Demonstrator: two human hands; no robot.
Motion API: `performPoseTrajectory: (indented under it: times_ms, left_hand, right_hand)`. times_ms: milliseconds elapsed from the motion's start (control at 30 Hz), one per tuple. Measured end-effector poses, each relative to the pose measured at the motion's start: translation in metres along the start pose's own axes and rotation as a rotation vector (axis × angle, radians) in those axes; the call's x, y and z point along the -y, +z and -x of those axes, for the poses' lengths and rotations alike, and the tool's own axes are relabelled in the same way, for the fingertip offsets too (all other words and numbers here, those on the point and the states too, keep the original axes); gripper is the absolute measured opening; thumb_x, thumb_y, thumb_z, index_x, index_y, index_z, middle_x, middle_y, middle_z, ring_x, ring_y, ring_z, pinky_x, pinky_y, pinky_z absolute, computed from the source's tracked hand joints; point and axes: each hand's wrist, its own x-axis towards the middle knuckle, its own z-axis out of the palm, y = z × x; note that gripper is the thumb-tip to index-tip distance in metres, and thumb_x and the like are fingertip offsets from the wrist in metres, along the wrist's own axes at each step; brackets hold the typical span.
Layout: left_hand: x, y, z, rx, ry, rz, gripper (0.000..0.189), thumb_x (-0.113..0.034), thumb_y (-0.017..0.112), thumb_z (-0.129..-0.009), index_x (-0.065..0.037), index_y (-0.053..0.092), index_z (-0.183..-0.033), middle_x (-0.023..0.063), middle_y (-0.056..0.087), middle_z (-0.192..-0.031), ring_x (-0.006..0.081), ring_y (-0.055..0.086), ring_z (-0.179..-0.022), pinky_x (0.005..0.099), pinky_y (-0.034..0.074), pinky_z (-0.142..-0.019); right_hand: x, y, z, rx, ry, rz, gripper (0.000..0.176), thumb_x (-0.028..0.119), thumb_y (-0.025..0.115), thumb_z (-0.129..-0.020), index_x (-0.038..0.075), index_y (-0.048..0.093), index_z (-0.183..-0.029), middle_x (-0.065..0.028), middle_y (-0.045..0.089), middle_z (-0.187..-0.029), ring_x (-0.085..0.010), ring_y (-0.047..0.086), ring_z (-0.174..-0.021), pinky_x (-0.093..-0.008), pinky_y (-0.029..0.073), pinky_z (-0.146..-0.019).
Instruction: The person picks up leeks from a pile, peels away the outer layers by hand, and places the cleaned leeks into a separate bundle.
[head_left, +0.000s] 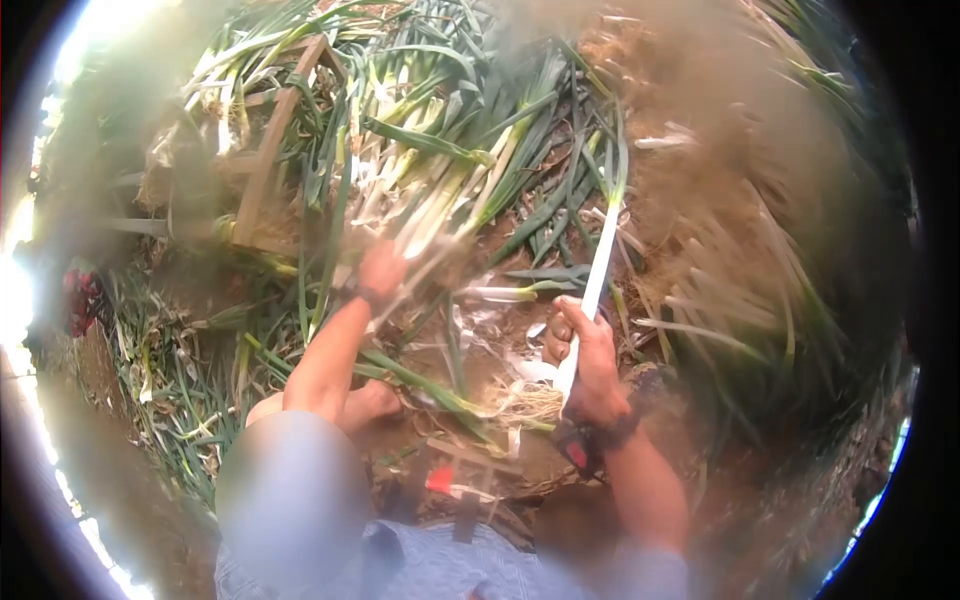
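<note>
My right hand [592, 365] is wrapped round the white shank of a long green onion [603, 250]. The onion stands nearly upright in view, its green leaves pointing away from me and its lower end by my palm. My left hand [382, 270] reaches to the near edge of a heap of green onions [435, 215], close to their white ends. Motion smears its fingers, so its grip does not show. Between my hands, pale roots [525, 402] and peeled scraps lie on the soil.
More onions with pale stalks [740, 310] lie at the right, partly blurred by smudges on the lens. A wooden frame [268, 150] stands among leaves at the upper left. A red piece [439, 480] lies near my lap. My bare foot [370, 402] is beneath my left forearm.
</note>
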Motion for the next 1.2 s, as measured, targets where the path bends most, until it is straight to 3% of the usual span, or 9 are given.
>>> performPoseTrajectory:
  times_ms: [200, 333, 467, 533, 667, 800, 900, 1067, 1200]
  left_hand:
    - [0.008, 0.027, -0.013, -0.073, -0.067, 0.039, 0.027, -0.018, 0.064, -0.084, -0.003, 0.061, -0.107, 0.0215, 0.061, -0.113, 0.0421, 0.061, -0.101, 0.0509, 0.048, -0.088]
    - [-0.024, 0.022, -0.034, 0.465, 0.015, 0.794, 0.015, -0.018, 0.069, -0.082, -0.006, 0.067, -0.091, 0.0021, 0.066, -0.084, 0.0146, 0.06, -0.082, 0.0327, 0.046, -0.073]
    - [-0.049, -0.015, -0.024, 0.496, 0.054, 0.885, 0.024, -0.017, 0.067, -0.079, 0.001, 0.073, -0.094, 0.0046, 0.07, -0.08, 0.0178, 0.062, -0.071, 0.0353, 0.048, -0.067]
    - [-0.053, -0.033, -0.014, 0.109, 0.032, 0.383, 0.031, -0.018, 0.067, -0.074, 0.0, 0.073, -0.099, 0.0127, 0.072, -0.08, 0.0335, 0.067, -0.071, 0.0436, 0.051, -0.069]
    - [-0.071, -0.039, -0.007, 0.004, 0.25, 0.053, 0.042, -0.043, 0.061, -0.088, -0.003, 0.072, -0.095, 0.0237, 0.06, -0.105, 0.0427, 0.058, -0.098, 0.049, 0.047, -0.082]
    - [-0.108, -0.055, 0.01, -0.043, 0.291, 0.478, 0.039, -0.037, 0.067, -0.083, 0.002, 0.067, -0.086, 0.0202, 0.054, -0.097, 0.0348, 0.052, -0.09, 0.044, 0.044, -0.081]
    - [-0.111, -0.052, 0.051, 0.073, 0.35, 0.606, 0.03, -0.02, 0.069, -0.082, 0.001, 0.069, -0.103, 0.0167, 0.061, -0.104, 0.0261, 0.059, -0.099, 0.0396, 0.048, -0.083]
    - [-0.124, -0.057, 0.117, 0.475, -0.049, 0.975, 0.028, -0.02, 0.066, -0.088, -0.001, 0.07, -0.107, 0.0123, 0.065, -0.106, 0.0166, 0.061, -0.097, 0.0336, 0.05, -0.079]
    - [-0.116, -0.045, 0.153, 0.486, 0.073, 0.842, 0.028, -0.021, 0.063, -0.091, 0.0, 0.068, -0.109, 0.0103, 0.065, -0.106, 0.0166, 0.06, -0.095, 0.0334, 0.05, -0.082]
  right_hand:
    - [-0.007, 0.0, 0.002, 0.016, -0.015, 0.168, 0.011, 0.017, 0.061, -0.1, 0.007, 0.057, -0.101, 0.0021, 0.048, -0.067, -0.0067, 0.045, -0.048, -0.0209, 0.035, -0.041]
    - [-0.017, 0.001, 0.001, -0.004, 0.033, 0.169, 0.012, 0.017, 0.06, -0.1, 0.006, 0.057, -0.103, 0.0015, 0.048, -0.067, -0.0066, 0.045, -0.048, -0.0208, 0.034, -0.041]
    - [-0.02, -0.001, -0.003, -0.03, 0.084, 0.166, 0.012, 0.018, 0.06, -0.1, 0.006, 0.058, -0.104, 0.0003, 0.049, -0.067, -0.0085, 0.045, -0.048, -0.0232, 0.036, -0.043]
    - [-0.018, 0.003, -0.006, -0.05, 0.066, 0.173, 0.011, 0.016, 0.06, -0.1, 0.007, 0.059, -0.103, -0.0002, 0.05, -0.067, -0.0092, 0.046, -0.049, -0.0241, 0.037, -0.044]
    - [-0.028, -0.001, -0.015, 0.015, 0.067, 0.171, 0.01, 0.015, 0.062, -0.098, 0.007, 0.059, -0.103, -0.0003, 0.051, -0.069, -0.0098, 0.047, -0.05, -0.0251, 0.039, -0.045]
    - [-0.027, 0.013, -0.02, -0.003, 0.067, 0.243, 0.013, 0.014, 0.066, -0.097, 0.006, 0.06, -0.105, -0.0049, 0.063, -0.08, -0.0114, 0.058, -0.063, -0.0247, 0.047, -0.054]
    - [-0.035, 0.009, -0.039, 0.036, -0.003, 0.309, 0.022, 0.019, 0.065, -0.098, 0.003, 0.061, -0.113, -0.0082, 0.069, -0.098, -0.0138, 0.063, -0.082, -0.0275, 0.052, -0.072]
    - [-0.071, -0.012, -0.077, 0.131, -0.049, 0.568, 0.035, 0.023, 0.062, -0.1, 0.0, 0.059, -0.126, -0.0093, 0.07, -0.111, -0.0153, 0.062, -0.104, -0.0291, 0.05, -0.089]
    - [-0.094, 0.005, -0.082, 0.185, 0.143, 0.342, 0.03, 0.02, 0.063, -0.097, -0.003, 0.063, -0.116, -0.0133, 0.071, -0.107, -0.0208, 0.068, -0.093, -0.0354, 0.057, -0.078]
